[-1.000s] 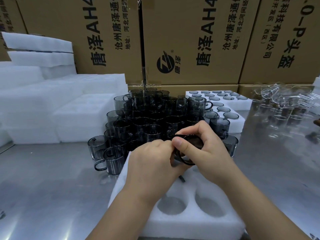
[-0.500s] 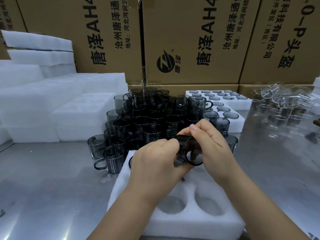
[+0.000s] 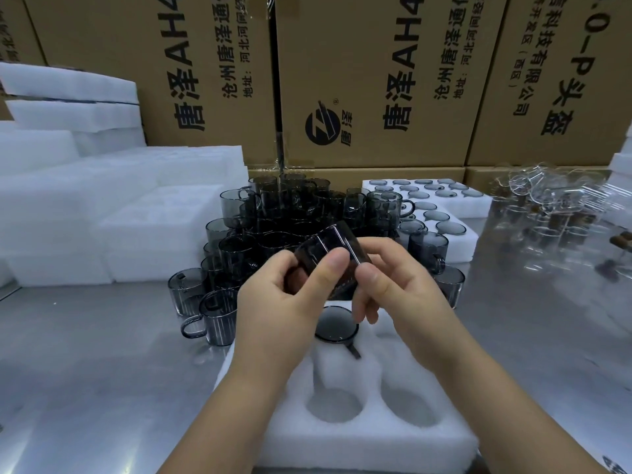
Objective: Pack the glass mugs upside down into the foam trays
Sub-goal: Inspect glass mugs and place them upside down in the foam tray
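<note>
Steel table [image 3: 85,354], foam tray [image 3: 342,443], one inverted mug [image 3: 337,327]

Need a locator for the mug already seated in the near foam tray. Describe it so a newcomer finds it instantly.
Start at the white foam tray nearest the camera on the steel table, in front of the pile of smoky grey glass mugs. Just below the two hands, one smoky grey glass mug sits upside down in a pocket, handle pointing toward the camera. It is the only mug visibly seated in that tray; the two nearer pockets are empty.

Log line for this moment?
hands: left hand and right hand hold mug tilted | foam tray: one mug seated, two holes open
</note>
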